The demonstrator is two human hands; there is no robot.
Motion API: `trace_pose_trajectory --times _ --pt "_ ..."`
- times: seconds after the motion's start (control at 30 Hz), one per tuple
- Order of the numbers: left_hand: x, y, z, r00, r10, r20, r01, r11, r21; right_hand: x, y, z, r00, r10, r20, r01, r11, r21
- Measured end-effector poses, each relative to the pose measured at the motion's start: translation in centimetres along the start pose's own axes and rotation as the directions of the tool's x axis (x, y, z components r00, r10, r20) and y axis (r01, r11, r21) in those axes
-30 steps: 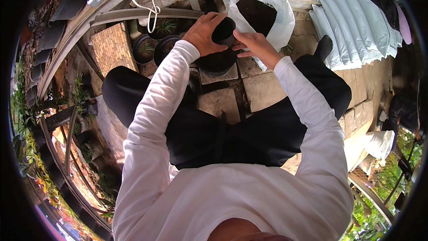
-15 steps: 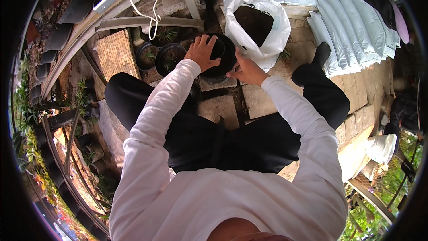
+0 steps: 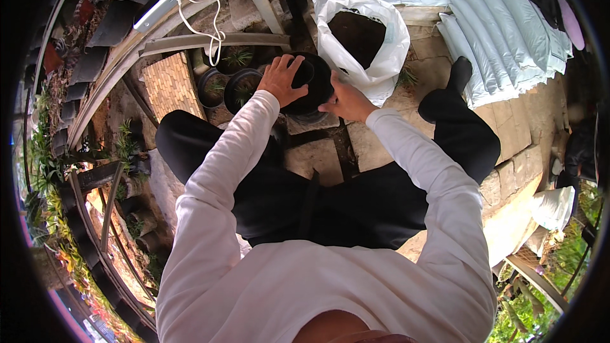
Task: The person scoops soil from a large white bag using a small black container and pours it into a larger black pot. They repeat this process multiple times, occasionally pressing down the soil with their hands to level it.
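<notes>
A large black plant pot (image 3: 323, 76) stands on the paving before me. Its right rim is pinched by my right hand (image 3: 348, 100), thumb and fingers closed. My left hand (image 3: 281, 79) curls over a smaller black pot (image 3: 305, 74) that sits within the large one at its left side. The dark inside of both pots is hard to make out. Just beyond my right hand, an open white sack (image 3: 395, 44) shows dark soil (image 3: 358, 37) in its mouth. To the left of my left hand are black pots with small green plants (image 3: 243, 89).
Full pale sacks (image 3: 508, 38) are piled at the far right. A tan tiled board (image 3: 173, 84) leans at the left, below a curved metal frame (image 3: 213, 42) with a white cable (image 3: 215, 35) hanging over it. My black-clad legs (image 3: 337, 206) lie spread around the pots.
The whole view has shifted slightly. Both hands keep their grip on the pots, with little visible movement; the right-hand fingers sit a touch closer around the rim.
</notes>
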State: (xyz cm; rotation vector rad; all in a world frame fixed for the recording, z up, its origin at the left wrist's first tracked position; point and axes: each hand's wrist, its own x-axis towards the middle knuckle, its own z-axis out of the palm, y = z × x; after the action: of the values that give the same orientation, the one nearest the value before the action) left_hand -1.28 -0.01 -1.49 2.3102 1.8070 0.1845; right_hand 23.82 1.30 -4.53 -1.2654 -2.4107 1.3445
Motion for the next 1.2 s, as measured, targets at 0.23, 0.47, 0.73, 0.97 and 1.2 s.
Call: trace_pose_trajectory --times 0.23,0.47,0.73,0.97,1.2 --pt "-0.4 2.2 -2.8 0.983 0.040 -0.182 -0.059 0.993 -0.102 -0.1 -0.6 -0.5 0.999 0.047 0.012 -0.047 0.999 0.008" --pt "-2.0 1.9 -0.6 0.991 0.081 -0.108 -0.081 0.997 0.005 0.0 -0.2 0.3 1.000 0.019 -0.016 -0.019 1.000 0.002" --pt "-2.0 2.5 0.5 0.984 0.038 -0.175 -0.035 0.999 0.021 0.2 0.0 -0.1 0.999 0.013 -0.042 -0.012 1.000 0.023" --pt "-2.5 3.8 1.2 0.983 0.034 -0.179 -0.042 0.998 -0.041 0.0 -0.1 0.0 0.997 -0.001 -0.078 0.003 1.000 0.017" --pt "-3.1 3.8 1.9 0.978 0.005 -0.207 -0.006 1.000 -0.001 -0.2 -1.2 -0.2 0.999 0.044 -0.006 -0.044 0.997 0.062"
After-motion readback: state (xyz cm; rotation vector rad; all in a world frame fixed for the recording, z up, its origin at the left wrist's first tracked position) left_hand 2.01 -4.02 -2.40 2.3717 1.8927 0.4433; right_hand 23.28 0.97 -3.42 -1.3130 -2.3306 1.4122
